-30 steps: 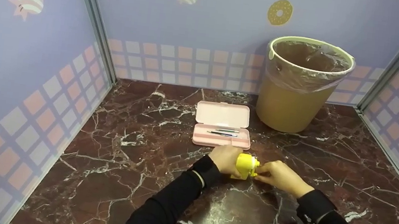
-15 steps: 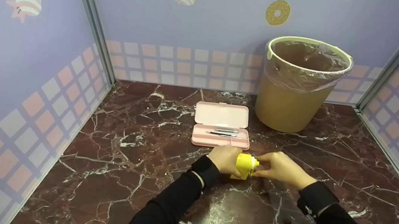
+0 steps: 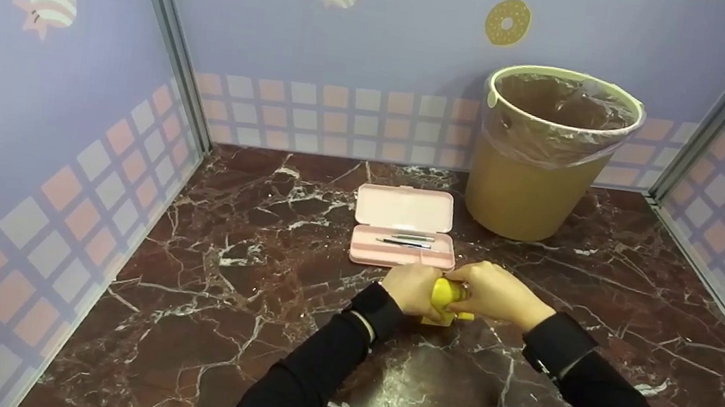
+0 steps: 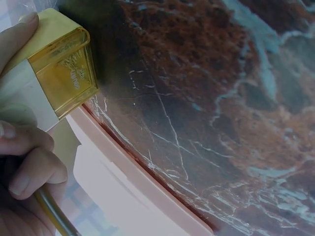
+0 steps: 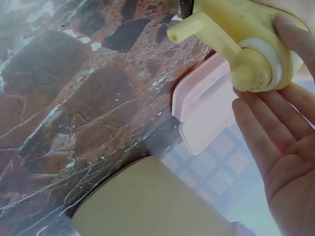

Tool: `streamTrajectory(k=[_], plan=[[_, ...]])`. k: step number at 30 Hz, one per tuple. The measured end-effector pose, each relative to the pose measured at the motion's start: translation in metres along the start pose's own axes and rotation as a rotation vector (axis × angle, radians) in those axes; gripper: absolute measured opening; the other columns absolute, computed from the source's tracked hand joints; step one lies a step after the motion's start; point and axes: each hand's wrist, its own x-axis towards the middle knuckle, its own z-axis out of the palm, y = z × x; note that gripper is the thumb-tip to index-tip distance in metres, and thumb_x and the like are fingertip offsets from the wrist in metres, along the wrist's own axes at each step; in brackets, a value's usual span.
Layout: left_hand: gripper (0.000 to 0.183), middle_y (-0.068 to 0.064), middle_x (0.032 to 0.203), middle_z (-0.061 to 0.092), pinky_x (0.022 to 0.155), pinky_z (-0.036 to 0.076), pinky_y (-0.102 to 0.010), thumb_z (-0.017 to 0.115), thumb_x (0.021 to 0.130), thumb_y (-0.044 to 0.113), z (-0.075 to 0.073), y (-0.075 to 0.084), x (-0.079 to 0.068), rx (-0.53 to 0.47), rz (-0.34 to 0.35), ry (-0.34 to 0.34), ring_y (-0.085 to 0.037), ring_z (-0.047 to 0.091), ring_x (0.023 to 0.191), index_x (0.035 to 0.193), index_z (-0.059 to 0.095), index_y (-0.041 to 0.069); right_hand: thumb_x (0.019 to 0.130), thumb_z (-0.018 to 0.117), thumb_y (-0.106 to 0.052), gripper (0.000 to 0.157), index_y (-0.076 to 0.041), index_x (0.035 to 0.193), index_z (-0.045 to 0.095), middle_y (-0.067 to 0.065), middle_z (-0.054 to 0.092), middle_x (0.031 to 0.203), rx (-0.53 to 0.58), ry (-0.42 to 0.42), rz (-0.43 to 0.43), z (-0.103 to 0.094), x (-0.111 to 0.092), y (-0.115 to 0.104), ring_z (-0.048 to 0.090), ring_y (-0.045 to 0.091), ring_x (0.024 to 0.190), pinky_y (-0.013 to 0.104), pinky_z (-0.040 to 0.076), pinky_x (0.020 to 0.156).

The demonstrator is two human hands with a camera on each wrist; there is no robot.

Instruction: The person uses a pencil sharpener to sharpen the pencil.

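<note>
A yellow crank pencil sharpener [image 3: 442, 295] stands just in front of the pencil case. My left hand [image 3: 411, 289] grips its body from the left. In the left wrist view, the sharpener's see-through yellow drawer [image 4: 69, 73] faces the camera, and a thin rod [image 4: 51, 211] runs past my curled fingers [image 4: 44, 169]. My right hand [image 3: 493, 292] pinches the sharpener's front, thumb and fingers on opposite sides. In the right wrist view, its fingertips meet the white ring [image 5: 268, 61] around the crank hub. The crank arm [image 5: 219, 39] slants away to its knob [image 5: 183, 30].
Behind my hands lies an open pink pencil case [image 3: 405, 209] with several thin pencils [image 3: 406, 242] in it. A tan bin [image 3: 523, 189] with a clear liner stands at the back right. Patterned walls border the dark marble tabletop [image 3: 237, 326].
My right hand has moved left, from the crank at the sharpener's right onto the sharpener's front. The crank knob now shows below that hand. My left hand keeps its grip with little movement.
</note>
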Motion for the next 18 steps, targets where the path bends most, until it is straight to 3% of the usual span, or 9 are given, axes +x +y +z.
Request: streamTrajectory(k=[8,14,18], plan=[[0.055,0.0,0.096,0.078,0.075,0.059,-0.038,0.094,0.063,0.047,-0.004,-0.001,-0.001,-0.005,-0.011,-0.04,-0.021,0.074,0.09,0.104,0.073,0.017,0.074,0.087,-0.021,0.023,-0.011,0.092,0.075,-0.002,0.073,0.077,-0.044,-0.011,-0.025,-0.001,0.004,-0.002,0.055,0.006,0.063,0.028,0.049,0.062],[0.087,-0.004,0.119,0.075,0.088,0.059,-0.041,0.094,0.065,0.049,-0.009,-0.005,-0.004,-0.101,-0.026,-0.093,-0.024,0.072,0.106,0.137,0.059,0.016,0.075,0.086,-0.021,0.019,-0.012,0.087,0.074,-0.001,0.071,0.073,-0.039,-0.017,-0.027,-0.001,0.005,-0.002,0.052,0.006,0.06,0.026,0.046,0.06],[0.106,-0.008,0.136,0.068,0.099,0.056,-0.041,0.093,0.066,0.05,-0.012,-0.013,-0.009,-0.151,-0.001,-0.072,-0.026,0.068,0.119,0.153,0.044,0.013,0.075,0.087,-0.021,0.02,-0.011,0.087,0.075,0.0,0.073,0.075,-0.04,-0.016,-0.029,-0.003,0.004,-0.002,0.055,0.006,0.061,0.026,0.048,0.06]])
